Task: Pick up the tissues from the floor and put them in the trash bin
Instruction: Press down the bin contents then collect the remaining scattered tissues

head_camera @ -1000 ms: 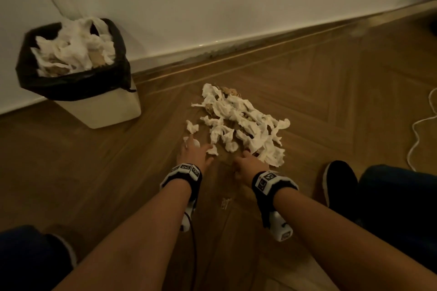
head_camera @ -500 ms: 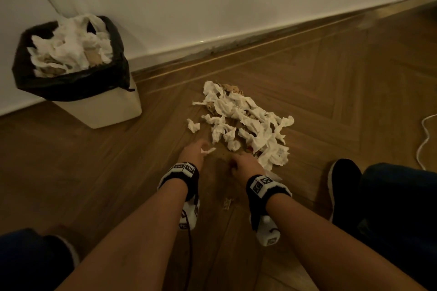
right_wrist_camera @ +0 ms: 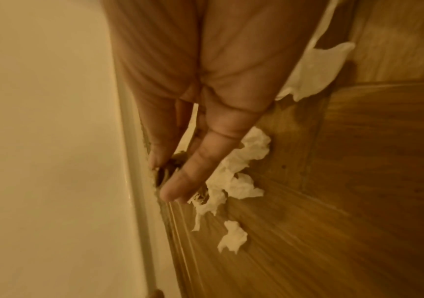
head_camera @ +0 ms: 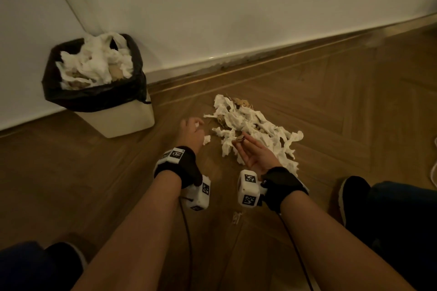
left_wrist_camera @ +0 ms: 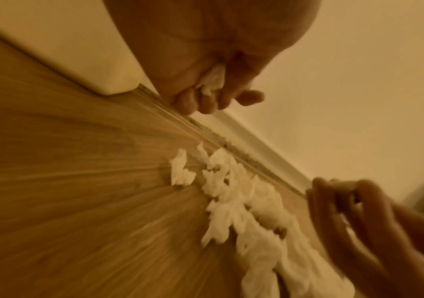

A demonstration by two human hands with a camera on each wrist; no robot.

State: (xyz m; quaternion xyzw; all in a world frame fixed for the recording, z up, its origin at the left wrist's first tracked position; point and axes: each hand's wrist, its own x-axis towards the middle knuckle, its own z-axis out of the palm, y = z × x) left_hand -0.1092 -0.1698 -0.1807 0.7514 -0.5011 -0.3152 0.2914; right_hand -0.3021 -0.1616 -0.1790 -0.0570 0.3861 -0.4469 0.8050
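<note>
Two hands hover above the wooden floor (head_camera: 331,106) beside the pile of tissues (head_camera: 255,130). The left hand (head_camera: 191,132) curls its fingers around a white tissue scrap (left_wrist_camera: 212,81), left of the pile. The right hand (head_camera: 253,153), palm up over the pile's near edge, pinches a small brown scrap (head_camera: 240,140) at its fingertips. The trash bin (head_camera: 132,118), filled with tissues, stands at the far left by the wall (head_camera: 236,7).

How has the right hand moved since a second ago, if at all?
Yes. The right hand has lifted off the floor at the near edge of the tissue pile and turned palm up, now pinching a small brownish scrap over the pile.
</note>
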